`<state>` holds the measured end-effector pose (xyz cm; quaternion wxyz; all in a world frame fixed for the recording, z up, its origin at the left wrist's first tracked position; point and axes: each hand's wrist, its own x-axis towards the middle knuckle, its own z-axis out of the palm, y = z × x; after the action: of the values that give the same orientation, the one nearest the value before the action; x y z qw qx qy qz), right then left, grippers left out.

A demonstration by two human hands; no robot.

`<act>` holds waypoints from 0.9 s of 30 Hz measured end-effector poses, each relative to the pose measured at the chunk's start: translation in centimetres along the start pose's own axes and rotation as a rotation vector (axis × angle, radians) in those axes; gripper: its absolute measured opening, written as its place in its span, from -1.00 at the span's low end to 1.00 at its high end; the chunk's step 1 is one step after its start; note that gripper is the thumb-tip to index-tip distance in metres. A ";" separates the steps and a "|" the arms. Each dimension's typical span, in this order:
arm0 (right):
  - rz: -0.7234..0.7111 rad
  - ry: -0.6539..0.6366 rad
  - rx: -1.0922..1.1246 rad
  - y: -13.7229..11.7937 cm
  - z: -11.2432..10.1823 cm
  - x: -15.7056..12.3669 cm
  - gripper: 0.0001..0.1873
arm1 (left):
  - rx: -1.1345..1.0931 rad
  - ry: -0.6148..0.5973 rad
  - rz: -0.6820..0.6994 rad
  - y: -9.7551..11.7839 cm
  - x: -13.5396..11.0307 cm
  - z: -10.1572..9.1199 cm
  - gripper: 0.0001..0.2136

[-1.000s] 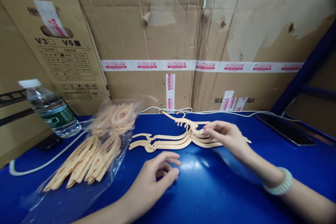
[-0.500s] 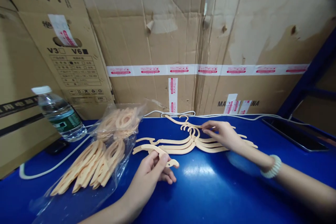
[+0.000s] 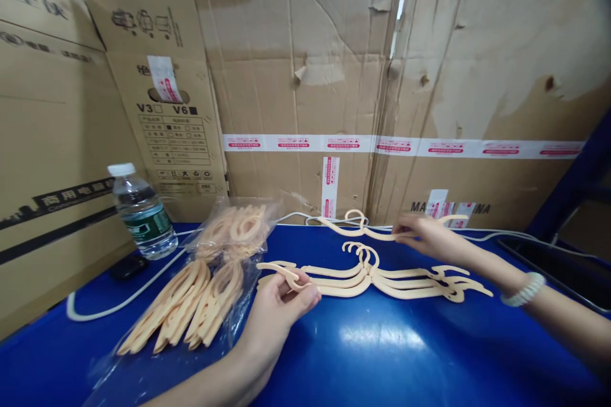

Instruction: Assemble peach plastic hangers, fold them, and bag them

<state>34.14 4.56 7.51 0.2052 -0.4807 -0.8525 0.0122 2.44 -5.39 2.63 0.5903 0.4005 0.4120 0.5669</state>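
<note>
Far hanger (image 3: 361, 231): beige, at the back of the blue table (image 3: 377, 369), its hook rising before the cardboard wall (image 3: 296, 102); whether it touches the table I cannot tell.
Right hand (image 3: 420, 234): fingers pinched on the right half of that hanger; a pale beaded bracelet (image 3: 525, 290) circles the wrist.
Left hand (image 3: 277, 315): thumb and fingers closed around a loose hanger piece (image 3: 281, 269), held slanting on the near left side of the row.
Hanger row (image 3: 368, 275): three beige hangers, one behind another at mid-table, between the two hands, hooks pointing to the far side; their left ends are partly hidden by the left hand and its piece.
Folded hangers (image 3: 176, 305): beige, bunched on the left, ends fanned toward the near side.
Clear bag (image 3: 265, 206): crinkled around more beige pieces at the far end of that bunch.
Bottle (image 3: 143, 219): upright with a white cap and green label, far left, just behind a small black object (image 3: 128, 266).
White cable (image 3: 90, 317): looped along the left of the table.
Phone (image 3: 548, 267): dark, lying far right, partly behind the right forearm.
</note>
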 end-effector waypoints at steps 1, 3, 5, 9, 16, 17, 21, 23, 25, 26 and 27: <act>-0.010 0.042 -0.015 -0.4 -0.6 -0.6 -0.86 | 0.002 0.001 0.013 0.2 0.1 -0.1 -0.64; -0.014 0.109 -0.024 -1.4 -1.6 -2.2 -0.85 | -0.023 0.023 0.031 0.6 0.3 -0.1 -0.62; 0.003 0.141 0.015 -2.7 -1.9 -3.9 -0.83 | -0.077 0.058 0.032 1.0 0.6 -0.1 -0.59; 0.026 0.243 0.136 -5.1 -1.1 -6.8 -0.83 | -0.159 0.065 0.060 1.3 0.9 0.1 -0.60; -0.108 0.293 0.170 -5.6 0.2 -8.5 -0.85 | -0.225 -0.038 0.053 1.2 0.5 0.1 -0.76; -0.121 0.300 0.176 -5.6 0.1 -8.5 -0.86 | -0.242 -0.050 0.027 1.3 0.4 0.2 -0.78; -0.145 0.314 0.177 -5.6 -0.2 -8.5 -0.85 | -0.259 -0.163 -0.053 1.7 0.1 0.6 -0.83; -0.150 0.320 0.172 -5.6 -0.2 -8.6 -0.83 | -0.263 -0.186 -0.072 1.8 0.1 0.7 -0.80; -0.148 0.332 0.164 -5.5 -0.2 -8.8 -0.83 | -0.265 -0.184 -0.086 1.8 0.0 0.8 -0.79; -0.143 0.340 0.156 -5.5 -0.1 -8.8 -0.83 | -0.264 -0.184 -0.091 1.8 0.0 0.9 -0.79; -0.137 0.348 0.146 -5.4 0.0 -8.9 -0.85 | -0.261 -0.185 -0.097 1.7 -0.1 0.9 -0.80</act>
<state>33.79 -5.67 5.71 0.3841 -0.4002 -0.8317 -0.0234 2.68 -5.39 4.57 0.6994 0.3507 0.2973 0.5472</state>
